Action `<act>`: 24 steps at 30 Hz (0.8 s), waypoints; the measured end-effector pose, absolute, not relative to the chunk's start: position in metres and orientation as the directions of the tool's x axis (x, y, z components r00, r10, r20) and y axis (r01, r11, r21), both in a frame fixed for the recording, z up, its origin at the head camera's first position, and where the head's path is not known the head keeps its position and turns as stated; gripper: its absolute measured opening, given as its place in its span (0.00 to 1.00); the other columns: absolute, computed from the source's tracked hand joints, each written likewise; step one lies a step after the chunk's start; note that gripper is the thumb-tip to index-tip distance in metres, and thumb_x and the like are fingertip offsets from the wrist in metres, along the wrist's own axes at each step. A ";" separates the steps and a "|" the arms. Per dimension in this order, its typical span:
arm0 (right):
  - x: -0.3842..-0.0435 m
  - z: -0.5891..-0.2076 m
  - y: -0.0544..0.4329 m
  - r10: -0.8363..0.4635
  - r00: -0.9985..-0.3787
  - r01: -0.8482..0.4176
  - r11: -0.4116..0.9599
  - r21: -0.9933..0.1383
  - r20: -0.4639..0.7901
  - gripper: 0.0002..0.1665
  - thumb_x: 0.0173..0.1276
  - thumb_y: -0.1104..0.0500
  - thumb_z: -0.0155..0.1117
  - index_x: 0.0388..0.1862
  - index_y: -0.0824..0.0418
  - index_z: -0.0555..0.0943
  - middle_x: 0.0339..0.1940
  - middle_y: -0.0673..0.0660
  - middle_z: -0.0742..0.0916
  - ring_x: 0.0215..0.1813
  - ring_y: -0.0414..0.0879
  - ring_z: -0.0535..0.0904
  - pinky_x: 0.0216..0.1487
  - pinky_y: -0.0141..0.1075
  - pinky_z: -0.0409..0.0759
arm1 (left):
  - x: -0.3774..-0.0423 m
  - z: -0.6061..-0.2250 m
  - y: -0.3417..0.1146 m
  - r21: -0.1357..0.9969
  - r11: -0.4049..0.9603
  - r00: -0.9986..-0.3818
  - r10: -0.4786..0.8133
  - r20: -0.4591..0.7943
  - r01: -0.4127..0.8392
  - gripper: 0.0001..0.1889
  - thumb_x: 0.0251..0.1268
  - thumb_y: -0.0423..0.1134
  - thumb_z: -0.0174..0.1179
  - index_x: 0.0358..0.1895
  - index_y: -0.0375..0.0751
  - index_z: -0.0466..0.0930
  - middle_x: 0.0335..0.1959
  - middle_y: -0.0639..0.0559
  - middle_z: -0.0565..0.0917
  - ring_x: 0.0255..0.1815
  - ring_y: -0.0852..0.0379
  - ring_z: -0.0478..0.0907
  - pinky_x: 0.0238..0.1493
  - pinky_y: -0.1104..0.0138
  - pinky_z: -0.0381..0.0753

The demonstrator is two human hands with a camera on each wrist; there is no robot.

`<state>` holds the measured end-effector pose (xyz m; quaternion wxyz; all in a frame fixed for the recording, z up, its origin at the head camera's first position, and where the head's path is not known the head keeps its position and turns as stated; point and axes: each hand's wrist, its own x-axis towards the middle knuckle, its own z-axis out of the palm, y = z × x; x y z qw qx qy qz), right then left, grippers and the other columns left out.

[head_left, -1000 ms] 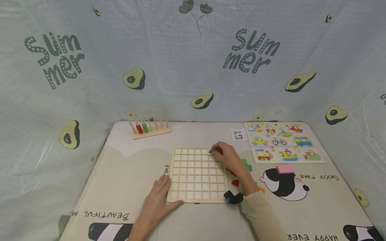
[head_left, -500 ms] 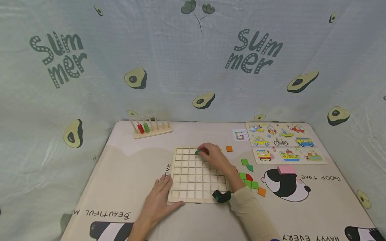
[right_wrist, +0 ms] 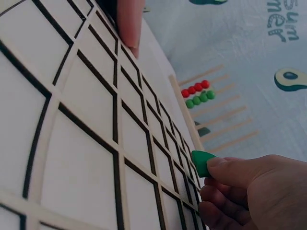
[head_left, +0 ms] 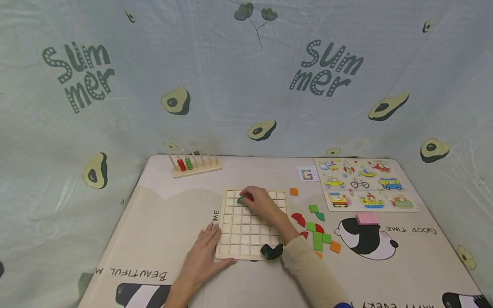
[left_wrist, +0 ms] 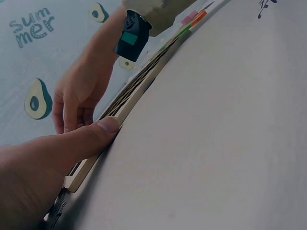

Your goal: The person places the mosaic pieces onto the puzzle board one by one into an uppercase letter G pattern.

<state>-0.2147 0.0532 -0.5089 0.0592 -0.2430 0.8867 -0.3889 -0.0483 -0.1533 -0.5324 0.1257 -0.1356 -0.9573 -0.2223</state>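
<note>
My right hand [head_left: 262, 202] pinches a green quarter-circle tile [right_wrist: 202, 163] between thumb and fingers. It is over the upper left part of a wooden grid board [head_left: 245, 229]. In the right wrist view the tile stands close to the board's far cells; whether it touches them I cannot tell. My left hand [head_left: 202, 252] lies at the board's lower left corner. Its fingers extend along the left side, and in the left wrist view the thumb [left_wrist: 103, 128] rests against the board's front edge. The visible grid cells hold no tiles.
Loose red [head_left: 298, 219], green [head_left: 318, 241] and orange [head_left: 335, 247] tiles lie right of the board. Behind them are a pattern card [head_left: 308, 174] and a picture puzzle [head_left: 362, 185], with a pink block [head_left: 367, 219] nearby. A bead rack [head_left: 197, 170] stands at the back left.
My right hand has carried the green tile leftward across the top of the board, uncovering loose tiles on the right. The left hand has stayed at the board's corner.
</note>
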 end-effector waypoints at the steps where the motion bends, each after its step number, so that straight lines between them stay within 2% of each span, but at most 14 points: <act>1: -0.215 -0.510 0.052 -0.481 -0.873 -0.389 0.580 -0.716 0.085 0.11 0.73 0.57 0.64 0.50 0.60 0.84 0.38 0.51 0.87 0.39 0.39 0.79 0.41 0.29 0.82 | -0.048 -0.532 -0.153 0.391 0.864 -0.932 0.205 0.299 0.316 0.50 0.44 0.65 0.74 0.65 0.28 0.75 0.69 0.37 0.75 0.72 0.39 0.71 0.77 0.51 0.66; 10: -0.216 -0.514 0.045 -0.501 -0.862 -0.414 0.599 -0.685 0.083 0.08 0.73 0.57 0.64 0.46 0.57 0.84 0.38 0.50 0.86 0.38 0.38 0.78 0.41 0.29 0.81 | -0.048 -0.532 -0.154 0.396 0.869 -0.943 0.202 0.265 0.298 0.50 0.47 0.67 0.71 0.66 0.29 0.74 0.70 0.37 0.74 0.74 0.39 0.69 0.78 0.51 0.64; 24: -0.215 -0.513 0.041 -0.517 -0.853 -0.446 0.655 -0.610 0.068 0.13 0.74 0.58 0.62 0.49 0.63 0.88 0.42 0.55 0.83 0.42 0.44 0.81 0.42 0.34 0.83 | -0.049 -0.532 -0.154 0.395 0.867 -0.940 0.205 0.272 0.304 0.50 0.47 0.65 0.72 0.66 0.28 0.74 0.69 0.36 0.75 0.73 0.39 0.70 0.78 0.50 0.65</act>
